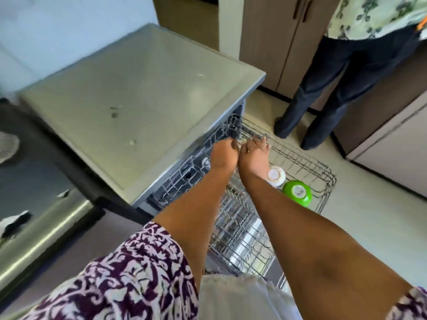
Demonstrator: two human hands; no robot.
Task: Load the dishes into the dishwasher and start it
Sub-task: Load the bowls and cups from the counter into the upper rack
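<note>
Reaching together, left hand [223,153] and right hand [254,155] curl fingers onto the pulled-out rack [307,167]; stiff wire, probably light, best gripped at its rim; bowl [297,192] inside.

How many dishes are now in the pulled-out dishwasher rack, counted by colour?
Green bowl, upside down: 1
White bowl, upside down: 1
Total: 2
Both sit in the wire rack, near the right hand. The arms may hide more.
</note>
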